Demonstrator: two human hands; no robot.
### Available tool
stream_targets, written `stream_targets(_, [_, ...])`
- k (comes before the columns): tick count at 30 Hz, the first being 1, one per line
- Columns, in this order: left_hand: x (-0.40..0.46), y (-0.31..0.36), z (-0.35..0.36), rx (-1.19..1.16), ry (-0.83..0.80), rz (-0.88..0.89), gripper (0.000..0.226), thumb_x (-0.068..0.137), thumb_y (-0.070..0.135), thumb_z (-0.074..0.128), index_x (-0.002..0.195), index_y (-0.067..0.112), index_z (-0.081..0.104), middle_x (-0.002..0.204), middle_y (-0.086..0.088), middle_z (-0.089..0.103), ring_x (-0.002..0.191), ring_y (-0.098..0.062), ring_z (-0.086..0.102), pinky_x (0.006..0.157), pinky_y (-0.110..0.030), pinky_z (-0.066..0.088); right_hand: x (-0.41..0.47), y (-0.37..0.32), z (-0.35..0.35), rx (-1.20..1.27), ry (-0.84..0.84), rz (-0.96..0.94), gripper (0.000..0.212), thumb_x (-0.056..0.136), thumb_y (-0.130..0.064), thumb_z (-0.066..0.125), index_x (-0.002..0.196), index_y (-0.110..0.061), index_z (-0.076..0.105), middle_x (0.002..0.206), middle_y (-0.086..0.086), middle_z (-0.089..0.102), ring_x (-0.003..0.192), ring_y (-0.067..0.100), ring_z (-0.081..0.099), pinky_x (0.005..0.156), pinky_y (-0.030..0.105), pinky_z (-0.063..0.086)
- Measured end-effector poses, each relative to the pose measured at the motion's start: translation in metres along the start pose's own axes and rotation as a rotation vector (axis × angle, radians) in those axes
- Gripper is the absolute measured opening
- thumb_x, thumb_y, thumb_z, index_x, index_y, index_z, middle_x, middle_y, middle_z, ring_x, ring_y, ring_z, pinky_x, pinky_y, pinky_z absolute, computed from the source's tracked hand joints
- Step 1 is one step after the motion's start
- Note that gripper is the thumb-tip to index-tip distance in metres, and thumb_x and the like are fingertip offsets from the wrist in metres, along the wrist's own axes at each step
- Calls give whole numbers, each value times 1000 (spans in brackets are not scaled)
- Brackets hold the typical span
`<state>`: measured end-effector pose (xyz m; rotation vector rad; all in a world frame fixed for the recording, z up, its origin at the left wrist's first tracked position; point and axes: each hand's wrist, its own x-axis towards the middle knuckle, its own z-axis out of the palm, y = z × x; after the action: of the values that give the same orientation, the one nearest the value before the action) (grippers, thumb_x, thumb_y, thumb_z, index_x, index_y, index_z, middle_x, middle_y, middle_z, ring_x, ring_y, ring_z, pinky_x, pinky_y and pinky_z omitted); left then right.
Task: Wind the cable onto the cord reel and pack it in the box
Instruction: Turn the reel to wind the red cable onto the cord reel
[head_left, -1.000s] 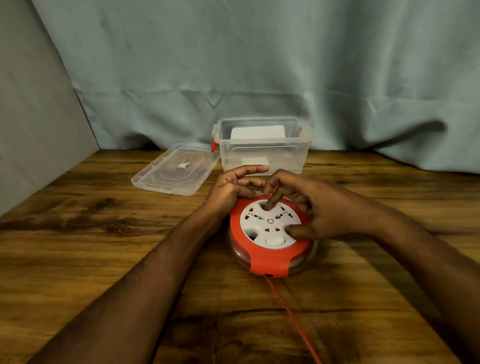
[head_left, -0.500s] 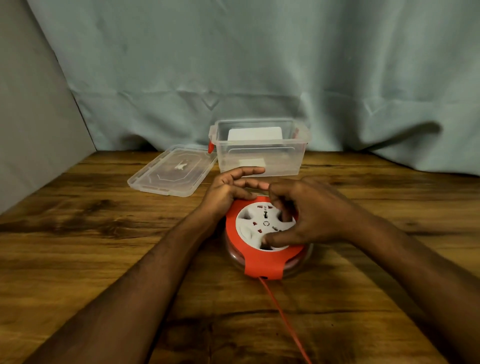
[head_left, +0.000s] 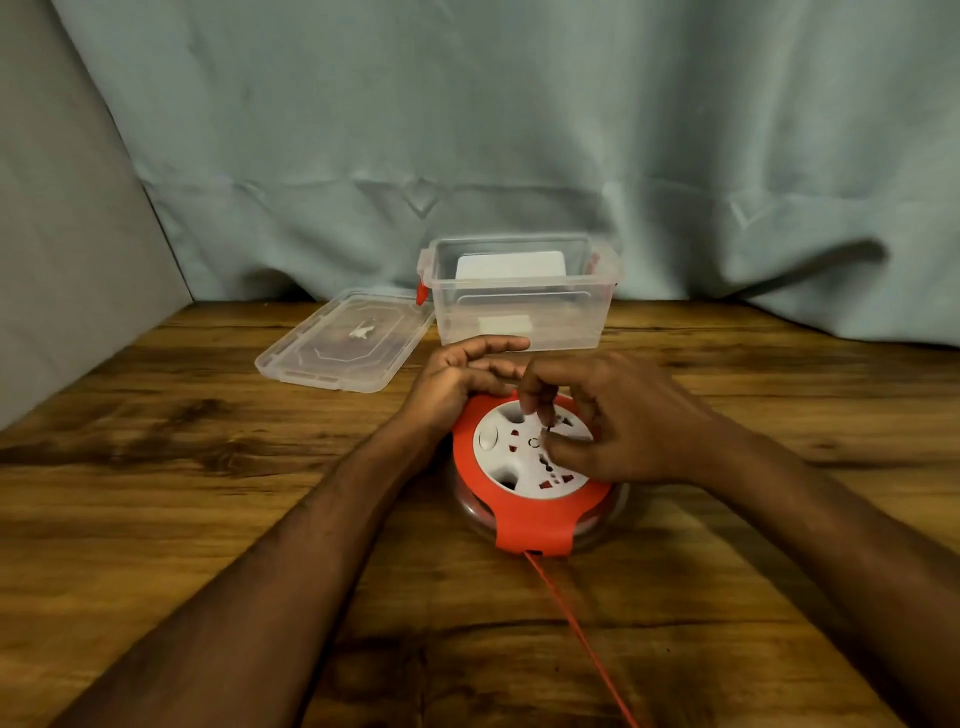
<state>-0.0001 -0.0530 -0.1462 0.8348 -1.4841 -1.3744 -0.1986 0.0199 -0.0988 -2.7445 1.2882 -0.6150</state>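
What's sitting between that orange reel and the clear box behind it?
In the head view, only the left hand, resting at the cord reel's far edge; behind it, bare table before the box.

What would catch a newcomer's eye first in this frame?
The red-and-white cord reel at the table's centre, with the left hand steadying its far rim and the right hand working its white face. Its red cable trails toward the camera. Behind stands the clear box, lid off beside it.
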Motion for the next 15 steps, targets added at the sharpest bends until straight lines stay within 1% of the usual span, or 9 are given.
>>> stream_targets(2, [-1, 1, 0, 18, 3, 12, 54, 82, -20, 50, 132, -2, 59, 122, -41, 61, 100, -40, 68, 82, -32, 60, -2, 3, -4, 45, -78, -7, 39, 77, -20, 77, 110, -37, 64, 84, -43, 55, 75, -9, 54, 57, 10, 28])
stream_targets(4, [-2, 2, 1, 25, 4, 12, 54, 82, -20, 50, 132, -2, 59, 122, -40, 62, 96, -35, 70, 81, -32, 60, -2, 6, -5, 50, -146, -3, 51, 79, -17, 76, 121, -40, 61, 95, -53, 50, 77, -5, 54, 58, 11, 30])
stream_targets(6, [-2, 2, 1, 29, -12, 18, 54, 82, -20, 49, 132, -2, 59, 122, -40, 61, 98, -39, 69, 82, -34, 60, 0, 11, -2, 105, -176, -8, 61, 78, -16, 77, 129, -43, 56, 111, -46, 58, 81, -3, 59, 64, 14, 40])
stream_targets(7, [-3, 2, 1, 31, -18, 23, 54, 82, -20, 48, 131, -1, 60, 121, -39, 63, 100, -40, 68, 82, -35, 60, 0, 13, -2, 147, -193, 6, 67, 78, -16, 78, 132, -45, 51, 118, -39, 62, 85, 1, 63, 68, 21, 49])
stream_targets(9, [-3, 3, 2, 21, -25, 31, 51, 83, -21, 48, 125, 4, 64, 112, -30, 71, 97, -33, 73, 78, -32, 61, 1, 18, -4, 239, -234, 45, 79, 80, -13, 81, 138, -46, 41, 125, -30, 67, 84, 9, 68, 69, 31, 58])
stream_targets(10, [-3, 3, 3, 13, -28, 33, 51, 83, -22, 48, 121, 7, 65, 106, -23, 74, 93, -27, 75, 75, -29, 61, 1, 20, -5, 264, -250, 45, 83, 81, -11, 81, 141, -45, 36, 126, -27, 68, 81, 9, 68, 65, 29, 58])
stream_targets(12, [-5, 4, 3, -2, -29, 29, 52, 82, -23, 48, 117, 10, 66, 100, -15, 77, 89, -23, 76, 72, -26, 60, 2, 22, -7, 274, -272, 30, 86, 84, -8, 82, 145, -40, 31, 127, -19, 69, 75, -3, 65, 60, 19, 52])
stream_targets(13, [-5, 4, 3, -8, -28, 27, 52, 82, -23, 48, 117, 11, 66, 100, -14, 77, 89, -23, 77, 72, -26, 60, 2, 22, -7, 280, -279, 31, 87, 85, -7, 81, 147, -39, 29, 129, -17, 69, 82, -9, 65, 62, 18, 53])
stream_targets(15, [-6, 4, 3, -17, -24, 27, 52, 81, -23, 49, 115, 12, 67, 99, -13, 77, 87, -23, 77, 72, -27, 60, 3, 20, -7, 290, -277, 46, 89, 85, -7, 82, 146, -42, 27, 130, -18, 67, 101, -11, 64, 73, 23, 60])
